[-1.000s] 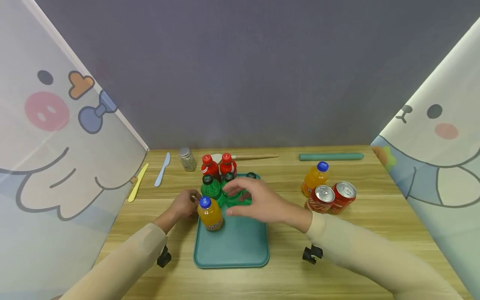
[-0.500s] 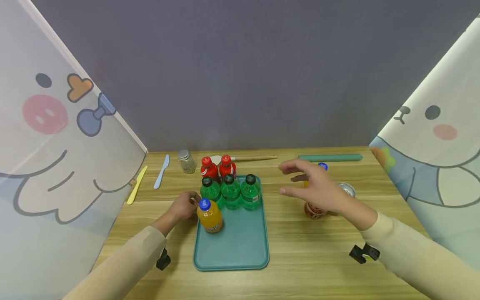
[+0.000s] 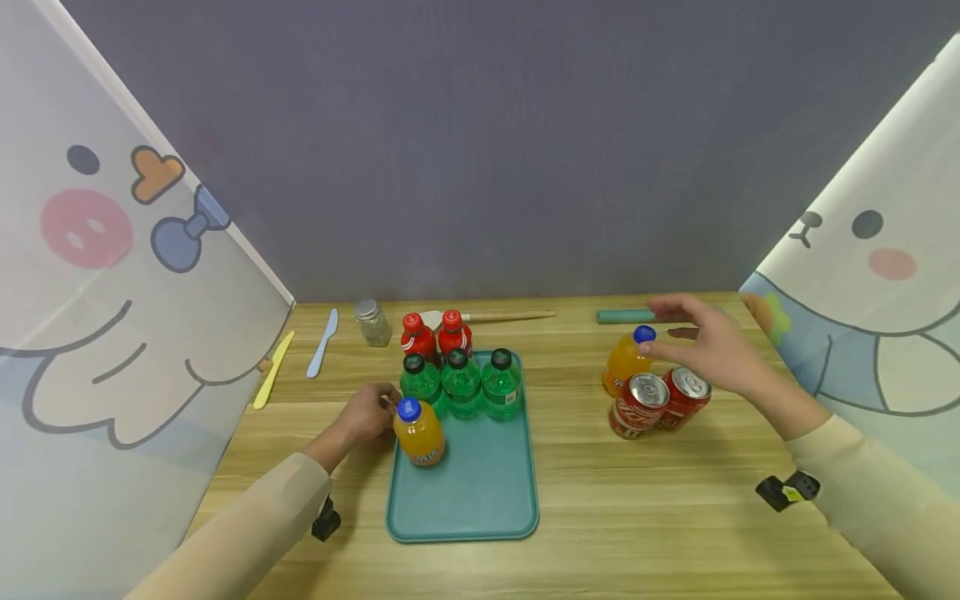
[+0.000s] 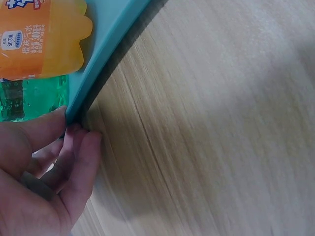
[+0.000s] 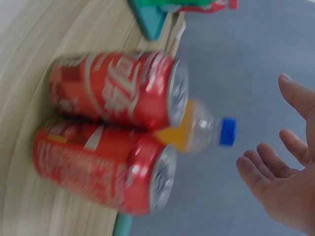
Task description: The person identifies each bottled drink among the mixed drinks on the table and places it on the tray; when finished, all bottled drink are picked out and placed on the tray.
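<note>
My left hand (image 3: 369, 414) pinches the left rim of the teal tray (image 4: 106, 51), thumb on top and fingers curled at its outer side. On that tray an orange soda bottle (image 3: 420, 433) with a blue cap stands at the left, in front of a row of green bottles (image 3: 462, 387) with black caps. Two red-capped bottles (image 3: 455, 333) stand behind them. At the right, my right hand (image 3: 712, 346) is held with fingers spread beside the blue cap of another orange soda bottle (image 3: 624, 362), holding nothing. Two red soda cans (image 5: 118, 91) stand in front of that bottle.
A glass shaker jar (image 3: 373, 323), a blue knife (image 3: 322, 343) and a yellow knife (image 3: 274, 370) lie or stand at the back left. A wooden-handled spatula (image 3: 510, 315) and a green stick (image 3: 624, 317) lie along the grey back wall (image 3: 517, 150).
My right hand has moved from over the tray rightward, past the cans, to the orange soda bottle at the right. The left hand stays at the tray's rim.
</note>
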{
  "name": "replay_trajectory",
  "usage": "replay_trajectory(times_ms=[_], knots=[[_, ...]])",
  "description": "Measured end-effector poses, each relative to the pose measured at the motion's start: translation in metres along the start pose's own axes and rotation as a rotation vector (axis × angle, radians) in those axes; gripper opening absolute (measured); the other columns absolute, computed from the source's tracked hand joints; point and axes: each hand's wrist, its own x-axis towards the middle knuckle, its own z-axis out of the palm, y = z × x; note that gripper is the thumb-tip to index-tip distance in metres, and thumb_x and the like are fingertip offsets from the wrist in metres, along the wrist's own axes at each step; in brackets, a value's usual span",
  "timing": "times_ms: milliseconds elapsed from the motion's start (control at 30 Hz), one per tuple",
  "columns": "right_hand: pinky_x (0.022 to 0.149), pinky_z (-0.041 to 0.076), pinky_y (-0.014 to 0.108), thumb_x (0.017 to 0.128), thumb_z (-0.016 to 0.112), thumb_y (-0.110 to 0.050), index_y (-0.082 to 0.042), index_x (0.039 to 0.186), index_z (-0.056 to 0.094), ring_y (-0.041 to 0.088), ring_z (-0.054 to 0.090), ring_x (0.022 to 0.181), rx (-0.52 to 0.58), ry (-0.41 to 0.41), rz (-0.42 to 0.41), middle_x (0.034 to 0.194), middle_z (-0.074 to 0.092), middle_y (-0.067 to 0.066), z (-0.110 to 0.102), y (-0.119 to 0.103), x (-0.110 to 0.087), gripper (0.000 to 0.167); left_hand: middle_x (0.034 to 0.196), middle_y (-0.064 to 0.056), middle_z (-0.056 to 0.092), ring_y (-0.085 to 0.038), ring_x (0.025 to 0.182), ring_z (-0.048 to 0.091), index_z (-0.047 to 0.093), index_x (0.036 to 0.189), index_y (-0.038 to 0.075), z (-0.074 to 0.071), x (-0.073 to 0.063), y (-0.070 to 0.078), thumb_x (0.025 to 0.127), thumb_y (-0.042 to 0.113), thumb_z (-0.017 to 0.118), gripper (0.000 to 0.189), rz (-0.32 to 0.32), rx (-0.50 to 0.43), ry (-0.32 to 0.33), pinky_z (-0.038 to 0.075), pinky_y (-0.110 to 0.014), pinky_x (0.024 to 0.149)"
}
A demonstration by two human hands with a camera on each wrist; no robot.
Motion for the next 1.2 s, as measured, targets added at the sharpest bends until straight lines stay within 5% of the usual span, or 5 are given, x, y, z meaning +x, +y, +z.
replay_trajectory(times_ms=[133,300,633,1200], knots=[[0.104,0.051,0.032,0.089,0.082,-0.022,0.002,0.141,0.050,0.041,0.055,0.127,-0.007,-0.025,0.047,0.140,0.056,0.022,-0.004,0.012,0.002,0.065,0.086,-0.013,0.064,-0.022,0.067,0.061,0.065,0.108,-0.002,0.000,0.000,0.001,0.080,-0.011,0.060,0.030,0.002,0.000,0.000,0.058,-0.035,0.053],[0.111,0.038,0.065,0.090,0.081,-0.033,0.005,0.144,0.045,0.050,0.047,0.134,-0.031,-0.110,0.091,0.145,0.051,0.027,-0.004,0.024,0.004,0.075,0.086,-0.013,0.064,-0.022,0.067,0.062,0.065,0.108,-0.001,0.000,0.000,0.000,0.080,-0.010,0.061,0.029,-0.008,-0.003,0.001,0.058,-0.035,0.053],[0.104,0.045,0.066,0.093,0.078,-0.030,0.005,0.144,0.046,0.053,0.054,0.128,-0.041,-0.194,0.082,0.140,0.057,0.028,0.006,0.038,0.007,0.070,0.088,-0.012,0.065,-0.022,0.068,0.062,0.065,0.110,0.000,0.001,0.001,0.000,0.081,-0.009,0.061,0.030,-0.035,-0.010,-0.004,0.058,-0.034,0.054],[0.091,0.057,0.058,0.093,0.076,-0.037,0.003,0.144,0.048,0.053,0.062,0.118,-0.077,-0.204,0.132,0.136,0.058,0.031,0.017,0.045,0.011,0.071,0.090,-0.014,0.065,-0.023,0.070,0.061,0.064,0.108,-0.002,0.000,0.000,0.003,0.082,-0.010,0.061,0.027,-0.007,0.015,-0.004,0.057,-0.034,0.055]])
